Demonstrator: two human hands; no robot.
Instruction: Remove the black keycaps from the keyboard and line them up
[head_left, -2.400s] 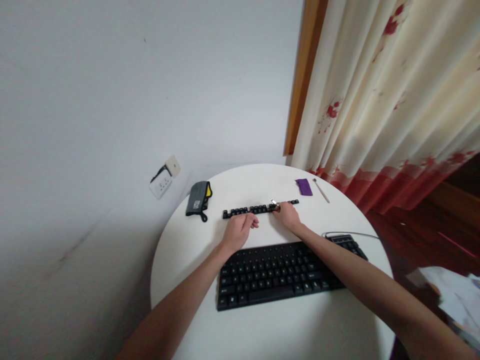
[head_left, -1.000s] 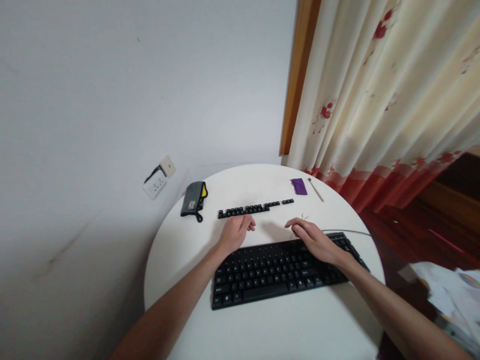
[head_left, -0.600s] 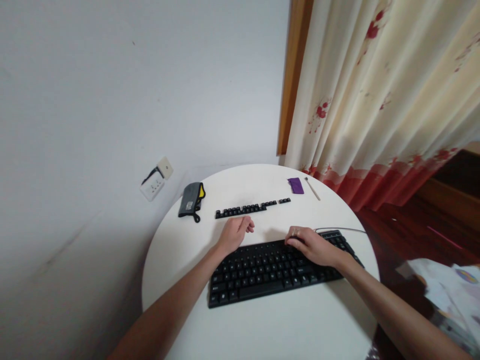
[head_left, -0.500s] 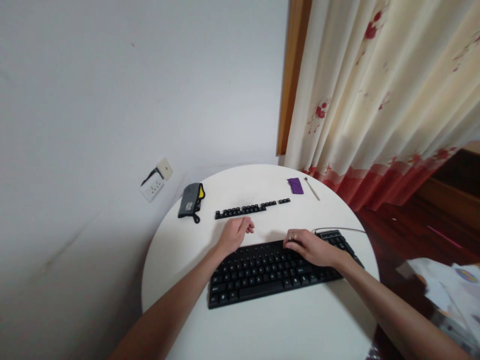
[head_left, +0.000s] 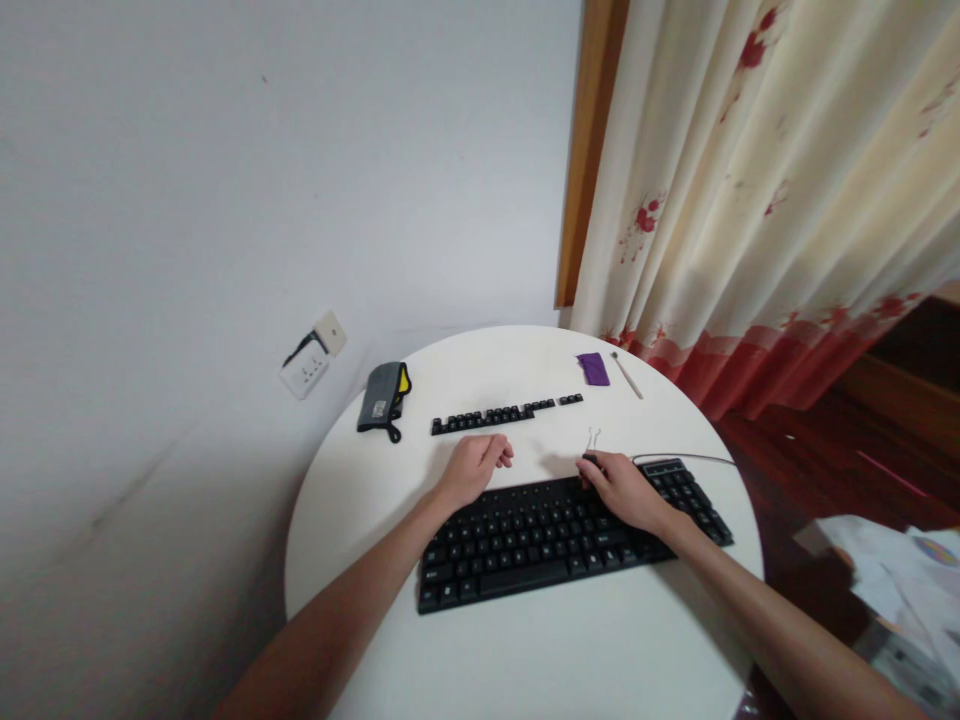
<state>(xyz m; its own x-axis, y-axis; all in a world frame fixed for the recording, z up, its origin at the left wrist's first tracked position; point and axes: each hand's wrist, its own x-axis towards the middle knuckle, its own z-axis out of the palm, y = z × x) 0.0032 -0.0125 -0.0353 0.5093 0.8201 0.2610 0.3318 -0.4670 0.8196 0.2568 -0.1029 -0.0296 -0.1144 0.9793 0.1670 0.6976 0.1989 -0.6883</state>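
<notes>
A black keyboard [head_left: 517, 545] lies on the round white table; along its back edge the top row shows small stems without caps. My right hand [head_left: 622, 490] is over its back right part, closed on the dark handle of a wire keycap puller [head_left: 592, 440]. The puller's two thin wire prongs point up and away from the keys. At the keyboard's back left corner, my left hand [head_left: 472, 468] rests with curled fingers; what they hold, if anything, is hidden. Several loose black keycaps [head_left: 487, 418] stand in rows behind the hands.
A grey cloth pouch [head_left: 381, 398] with yellow lining lies at the table's back left. Toward the back right are a purple cloth [head_left: 594, 369] and a thin brush [head_left: 628, 376]. The keyboard's cable [head_left: 686, 458] runs off the right edge. A wall and curtain [head_left: 697, 250] stand behind.
My right hand has turned and opened its grip outward a little, so the puller's wire prongs now show pointing up. My left hand has hardly moved.
</notes>
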